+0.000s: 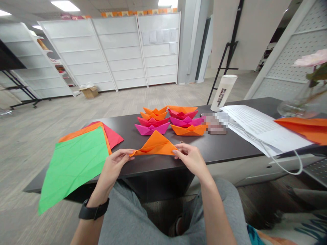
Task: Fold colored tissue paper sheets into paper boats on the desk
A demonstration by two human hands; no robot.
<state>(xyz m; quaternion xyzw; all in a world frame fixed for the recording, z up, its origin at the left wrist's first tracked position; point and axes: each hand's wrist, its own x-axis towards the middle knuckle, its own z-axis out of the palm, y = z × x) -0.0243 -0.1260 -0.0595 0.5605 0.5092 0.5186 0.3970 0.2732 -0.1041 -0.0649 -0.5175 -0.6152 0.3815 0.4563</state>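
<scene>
An orange folded paper [157,144] with a pointed peak is held up over the front part of the dark table. My left hand [118,161] pinches its left corner between thumb and fingers. At the opposite corner, my right hand [189,157] grips the paper the same way. Just beyond it stand two rows of folded paper boats: a magenta boat [152,128] and an orange boat [189,130] are nearest, with red, pink and orange ones behind. To the left lies green paper [76,163] on top of orange and red sheets [113,136], overhanging the table's edge.
On the dark table [150,164], a white cylinder [223,93] stands at the back right. Printed sheets [258,122] lie under a white cable [286,168]. Farther right are orange paper [306,127] and a glass vase [293,106] with a pink flower.
</scene>
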